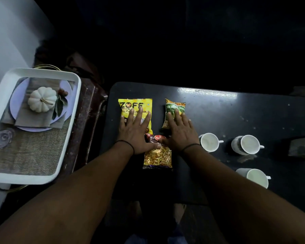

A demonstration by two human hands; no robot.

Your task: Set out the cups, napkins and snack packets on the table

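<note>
Three snack packets lie on the black table [236,110]. My left hand [136,131] rests flat, fingers spread, on the yellow packet [128,104]. On the green packet [174,107] lies my right hand [180,132], also flat with fingers apart. Between my wrists lies a third packet [158,156] with a clear window showing a yellow mix; both thumbs touch its red top. Three white cups stand to the right: one [209,142] by my right wrist, one [247,144] further right, one [255,176] nearer me.
A white tray [0,101] with a printed pumpkin picture sits on a brown side stand at the left. A dark object [301,147] lies at the table's right edge. The far side of the room is dark.
</note>
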